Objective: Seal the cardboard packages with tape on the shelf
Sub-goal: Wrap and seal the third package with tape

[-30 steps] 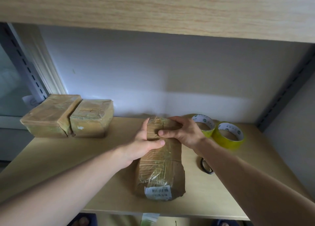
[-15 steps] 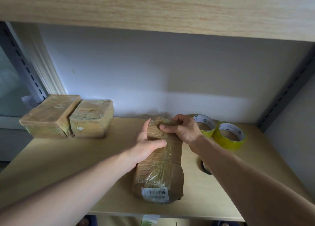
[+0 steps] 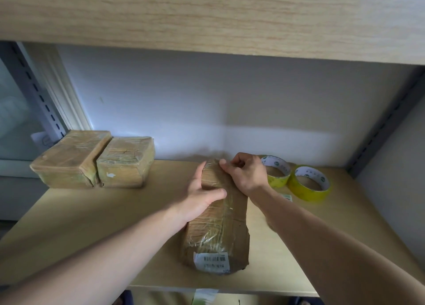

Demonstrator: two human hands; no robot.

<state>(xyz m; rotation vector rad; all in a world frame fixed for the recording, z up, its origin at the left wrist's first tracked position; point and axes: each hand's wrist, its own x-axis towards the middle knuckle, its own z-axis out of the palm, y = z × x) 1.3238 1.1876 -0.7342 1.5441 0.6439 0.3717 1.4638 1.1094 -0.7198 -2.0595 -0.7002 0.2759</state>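
Head view, nearest you: the long cardboard package [image 3: 216, 231] lies lengthwise on the shelf [image 3: 92, 224], its barcode label [image 3: 211, 260] facing you at the near end. Your left hand [image 3: 202, 196] rests on its top and left side, grip spread, thumb laid across the taped surface. Just beyond, your right hand [image 3: 246, 174] has its fingers curled, pinching at the package's far end. Right of that hand sit two yellow tape rolls [image 3: 310, 182], side by side. Far left, against the wall, two taped packages [image 3: 92, 159] sit touching.
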